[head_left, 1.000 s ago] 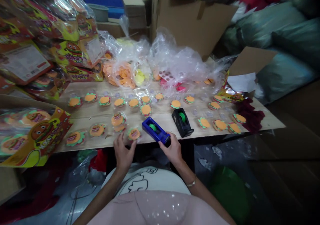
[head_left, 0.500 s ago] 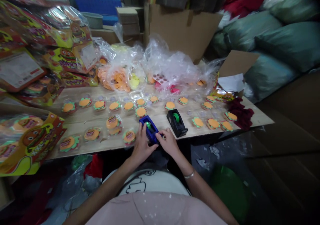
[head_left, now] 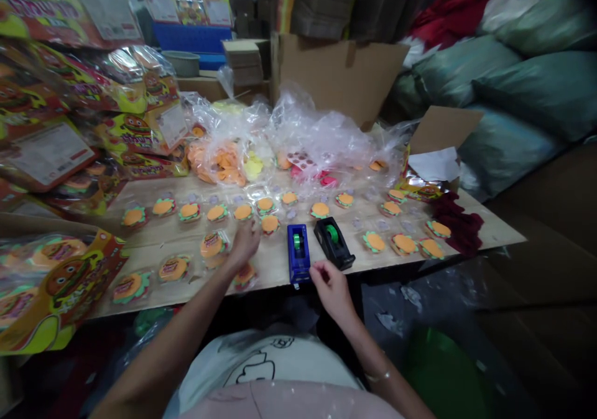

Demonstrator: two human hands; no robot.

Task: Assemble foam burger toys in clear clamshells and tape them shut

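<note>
My left hand point(head_left: 245, 244) is over the table among the burger packs, its fingers blurred and partly turned from view. Its fingertips are nearest a burger pack point(head_left: 243, 211) in the middle row; whether they touch it I cannot tell. Below the wrist lies another burger pack point(head_left: 245, 276), partly covered by the arm. My right hand point(head_left: 330, 284) is closed in a pinch beside the front end of a blue tape dispenser point(head_left: 292, 257); anything between the fingertips is too small to make out. A black tape dispenser point(head_left: 342, 257) with green tape stands just to its right.
Rows of burger packs point(head_left: 374, 241) cover the table point(head_left: 268, 270). Clear plastic bags point(head_left: 312, 127) with orange and yellow pieces lie behind. Printed boxes point(head_left: 135, 132) are stacked left, an open display box point(head_left: 60, 282) nearer. Dark red cloth point(head_left: 454, 223) lies at the right end.
My left hand has left the blue tape dispenser and moved up and left to the burger packs. The dispenser now stands straighter. My right hand stays near its front end, still pinched.
</note>
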